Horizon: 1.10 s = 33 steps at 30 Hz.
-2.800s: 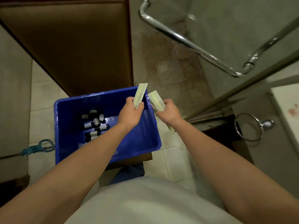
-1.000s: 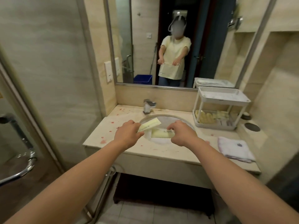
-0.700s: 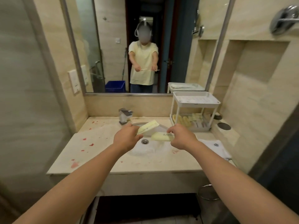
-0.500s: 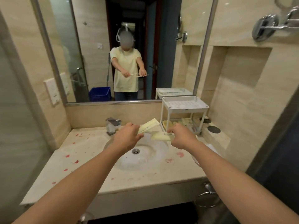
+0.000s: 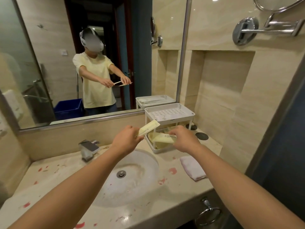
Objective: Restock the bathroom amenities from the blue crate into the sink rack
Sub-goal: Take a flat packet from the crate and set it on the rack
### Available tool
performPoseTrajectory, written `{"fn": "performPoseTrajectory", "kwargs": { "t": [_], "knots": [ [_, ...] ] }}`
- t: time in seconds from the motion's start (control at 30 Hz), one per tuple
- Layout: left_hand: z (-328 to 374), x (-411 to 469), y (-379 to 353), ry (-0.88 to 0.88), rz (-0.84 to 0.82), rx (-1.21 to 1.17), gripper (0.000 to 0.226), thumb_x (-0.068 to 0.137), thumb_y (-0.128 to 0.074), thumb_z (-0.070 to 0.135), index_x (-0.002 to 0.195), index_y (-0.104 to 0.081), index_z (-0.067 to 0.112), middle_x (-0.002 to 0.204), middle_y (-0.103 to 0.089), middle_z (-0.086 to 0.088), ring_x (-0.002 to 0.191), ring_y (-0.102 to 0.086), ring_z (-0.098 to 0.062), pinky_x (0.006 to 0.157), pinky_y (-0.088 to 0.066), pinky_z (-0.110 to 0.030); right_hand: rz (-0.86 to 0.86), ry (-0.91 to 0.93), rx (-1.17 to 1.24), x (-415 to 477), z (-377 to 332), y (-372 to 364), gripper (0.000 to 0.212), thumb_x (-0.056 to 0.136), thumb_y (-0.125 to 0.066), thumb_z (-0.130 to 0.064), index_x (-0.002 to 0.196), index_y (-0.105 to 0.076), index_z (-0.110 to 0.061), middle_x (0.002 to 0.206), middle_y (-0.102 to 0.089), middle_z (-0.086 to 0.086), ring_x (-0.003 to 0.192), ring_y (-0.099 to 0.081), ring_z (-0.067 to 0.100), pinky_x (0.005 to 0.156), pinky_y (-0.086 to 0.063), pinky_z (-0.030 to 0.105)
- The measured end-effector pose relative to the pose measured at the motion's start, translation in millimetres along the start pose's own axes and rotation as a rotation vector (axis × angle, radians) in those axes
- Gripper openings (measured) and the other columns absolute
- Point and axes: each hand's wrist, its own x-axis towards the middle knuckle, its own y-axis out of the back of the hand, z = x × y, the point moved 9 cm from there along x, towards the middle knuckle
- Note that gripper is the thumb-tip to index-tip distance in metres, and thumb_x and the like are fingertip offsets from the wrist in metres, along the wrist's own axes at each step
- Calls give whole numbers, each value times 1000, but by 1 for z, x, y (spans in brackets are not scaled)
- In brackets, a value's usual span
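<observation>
At 1 o'clock, the top tray of the rack (image 5: 179, 119) roofs its lower tier, seemingly crowded with packets (image 5: 158, 145); front open.

Walls (image 5: 222, 30) were beige marble; large mirror (image 5: 49, 47) hung above red-stained countertop (image 5: 49, 171) with white basin (image 5: 140, 162), chrome faucet (image 5: 88, 148), folded towel (image 5: 193, 167), recessed niche (image 5: 227, 90).

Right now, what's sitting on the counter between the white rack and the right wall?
Two dark round discs lie flat on the countertop, between the rack and the wall. The head view shows them.
</observation>
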Motion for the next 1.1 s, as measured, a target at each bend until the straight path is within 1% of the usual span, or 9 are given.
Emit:
{"fn": "performPoseTrajectory", "kwargs": {
  "t": [0.1, 0.2, 0.37, 0.47, 0.63, 0.73, 0.83, 0.97, 1.1],
  "knots": [
    [5, 29, -5, -14, 15, -35, 35, 93, -57, 43, 123, -62, 24, 105, -55, 3, 85, -55, -14, 70, -53, -33, 27, -4, -5, 26, 11, 9, 47, 84, -66, -11, 127, -62, -30, 124, -52, -4, 109, -58, 23, 71, -41, 30],
    [8, 62, -13, -20, 31, -53, 37, 93, -58, 43, 126, -61, 27, 103, -52, 5, 83, -54, -12, 64, -47, -28, 31, 7, -1, 59, 23, 13, 50, 82, -65, -8, 127, -63, -29, 124, -53, -3, 110, -58, 23, 75, -47, 32],
    [13, 122, -28, -5, 33, -31, 38, 93, -58, 45, 128, -61, 32, 107, -54, 4, 89, -56, -14, 76, -52, -34, 4, 52, 32, 127, 43, 20, 54, 80, -61, 0, 127, -60, -27, 131, -52, -4, 117, -55, 21, 92, -52, 38],
    [12, 164, -41, 51, 28, -20, 36, 93, -57, 47, 124, -63, 30, 107, -56, 3, 90, -57, -15, 77, -54, -36, -12, 82, 31, 175, 55, 24, 53, 80, -59, 0, 124, -60, -30, 132, -53, -6, 114, -58, 19, 88, -54, 38],
    [11, 226, -63, 134, 39, -4, 32, 92, -59, 46, 117, -65, 27, 106, -59, 2, 90, -56, -15, 69, -49, -33, -47, 164, 32, 247, 70, 19, 48, 79, -54, 2, 117, -62, -27, 128, -56, -4, 110, -57, 19, 88, -54, 39],
    [4, 256, -79, 183, 26, 17, 30, 91, -59, 46, 111, -66, 25, 108, -58, 2, 90, -58, -16, 76, -53, -39, -113, 184, 37, 283, 79, 4, 44, 81, -54, 3, 113, -60, -26, 127, -54, -5, 108, -59, 21, 85, -55, 41],
    [-5, 282, -95, 243, 3, 56, 31, 91, -59, 47, 110, -65, 24, 110, -57, 3, 89, -58, -15, 77, -55, -40, -163, 208, 37, 315, 87, -13, 40, 81, -54, 2, 109, -60, -27, 125, -54, -5, 106, -59, 21, 81, -55, 42],
    [-15, 307, -113, 299, -15, 96, 33, 91, -59, 48, 114, -65, 24, 110, -55, 3, 87, -58, -15, 75, -55, -38, -217, 250, 39, 349, 95, -37, 36, 81, -59, 0, 105, -61, -26, 122, -56, -4, 108, -58, 21, 86, -53, 40],
    [-24, 323, -128, 320, -38, 113, 32, 91, -59, 49, 111, -65, 24, 109, -54, 3, 86, -58, -15, 74, -55, -38, -287, 288, 5, 369, 100, -62, 28, 83, -61, -5, 97, -61, -29, 116, -60, -4, 106, -59, 20, 89, -52, 39]
  ]
}}
